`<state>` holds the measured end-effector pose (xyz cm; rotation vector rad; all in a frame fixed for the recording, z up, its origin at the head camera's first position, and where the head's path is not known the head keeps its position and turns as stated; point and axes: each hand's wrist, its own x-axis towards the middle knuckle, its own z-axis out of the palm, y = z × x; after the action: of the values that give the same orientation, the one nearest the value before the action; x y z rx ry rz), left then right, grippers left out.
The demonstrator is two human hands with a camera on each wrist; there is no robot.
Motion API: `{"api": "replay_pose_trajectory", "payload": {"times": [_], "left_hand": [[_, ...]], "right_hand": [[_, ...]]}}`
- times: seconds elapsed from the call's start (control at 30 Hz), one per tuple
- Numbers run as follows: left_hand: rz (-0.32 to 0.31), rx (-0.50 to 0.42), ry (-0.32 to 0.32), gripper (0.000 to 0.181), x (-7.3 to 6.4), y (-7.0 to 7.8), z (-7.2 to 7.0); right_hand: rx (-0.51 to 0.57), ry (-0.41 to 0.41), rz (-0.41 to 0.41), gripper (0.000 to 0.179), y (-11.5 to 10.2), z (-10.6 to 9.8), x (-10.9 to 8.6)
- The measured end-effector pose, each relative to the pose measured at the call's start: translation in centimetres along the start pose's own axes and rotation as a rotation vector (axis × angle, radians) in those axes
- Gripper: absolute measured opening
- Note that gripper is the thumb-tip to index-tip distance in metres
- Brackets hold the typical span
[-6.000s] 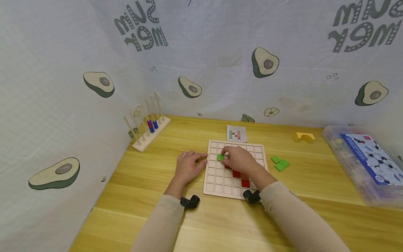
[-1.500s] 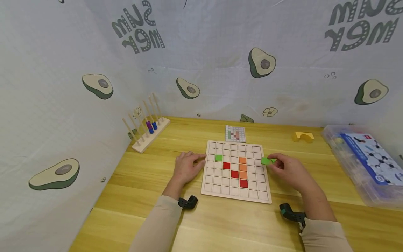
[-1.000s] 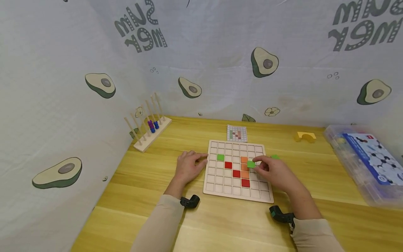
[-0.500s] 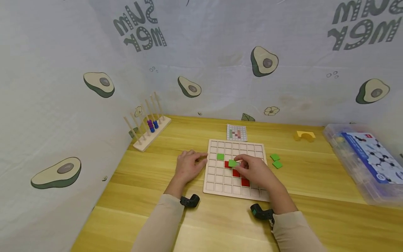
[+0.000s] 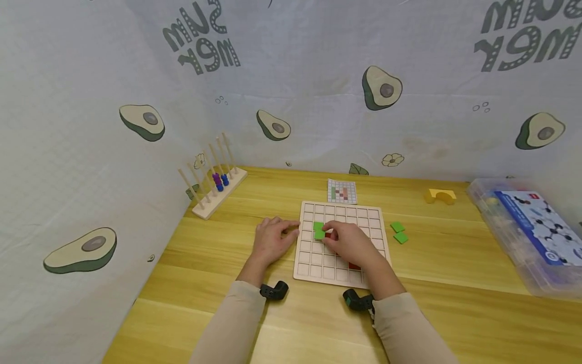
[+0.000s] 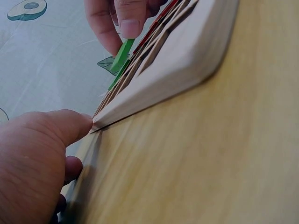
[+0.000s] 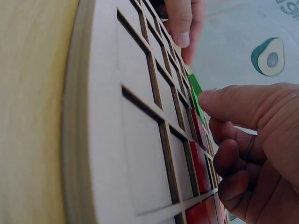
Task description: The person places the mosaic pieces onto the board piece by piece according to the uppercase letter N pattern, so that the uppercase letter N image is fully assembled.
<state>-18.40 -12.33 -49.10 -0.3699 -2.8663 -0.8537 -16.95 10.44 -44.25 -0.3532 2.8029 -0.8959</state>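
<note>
A wooden grid board point(image 5: 313, 270) lies on the table. My right hand point(image 5: 352, 245) pinches a green square tile point(image 5: 319, 235) between thumb and finger over its left part. Directly behind that one, another green tile point(image 5: 318, 226) sits in a cell. In the left wrist view the held tile point(image 6: 120, 57) is tilted, one edge low at the board. Red tiles point(image 7: 201, 168) run diagonally across cells in the right wrist view; my right hand covers the orange ones in the head view. My left hand point(image 5: 273, 241) rests beside the board, its index fingertip touching the left edge.
Two loose green tiles point(image 5: 400, 237) lie right of the board. Behind it is a printed pattern card point(image 5: 342, 192). A peg stand with beads point(image 5: 220, 194) is at the back left, a yellow arch block point(image 5: 440, 196) and a plastic box point(image 5: 514, 253) at the right.
My right hand let go of the first green tile in its cell, took another from the right side, and carried it left across the board. The left hand has stayed in place.
</note>
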Motion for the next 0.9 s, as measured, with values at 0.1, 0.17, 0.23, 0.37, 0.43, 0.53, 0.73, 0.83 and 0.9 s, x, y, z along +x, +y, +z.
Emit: {"api": "replay_pose_trajectory", "payload": {"times": [0.1,0.17,0.23,0.37,0.43,0.53,0.73,0.83,0.9], "left_hand": [[-0.005,-0.001,-0.004,0.030,0.0,-0.1,0.0],[-0.004,-0.002,0.001,0.029,0.0,-0.1,0.0],[-0.001,-0.003,0.007,0.029,0.0,-0.1,0.0],[0.004,-0.004,0.012,0.029,0.0,0.0,0.0],[0.007,-0.006,0.011,0.029,0.0,0.0,0.0],[0.006,-0.004,0.006,0.029,-0.1,0.1,0.0],[0.000,-0.013,0.005,0.029,-0.1,0.2,-0.1],[-0.001,-0.016,0.010,0.029,-0.1,0.2,-0.2],[-0.002,-0.016,0.009,0.029,-0.1,0.2,-0.2]], "right_hand": [[-0.047,0.004,-0.011,0.027,-0.2,0.1,0.2],[-0.066,0.006,-0.021,0.026,-0.2,0.2,0.4],[-0.069,0.004,-0.025,0.026,-0.3,0.3,0.5],[-0.064,-0.003,-0.025,0.027,-0.5,0.3,0.6],[-0.063,-0.006,-0.020,0.028,-0.5,0.3,0.5],[-0.057,-0.004,-0.010,0.030,-0.4,0.1,0.2],[-0.024,-0.012,0.036,0.033,0.1,-0.8,-0.6],[-0.007,-0.014,0.054,0.034,0.5,-1.3,-1.2],[-0.005,-0.010,0.057,0.033,0.9,-1.6,-1.5]]}}
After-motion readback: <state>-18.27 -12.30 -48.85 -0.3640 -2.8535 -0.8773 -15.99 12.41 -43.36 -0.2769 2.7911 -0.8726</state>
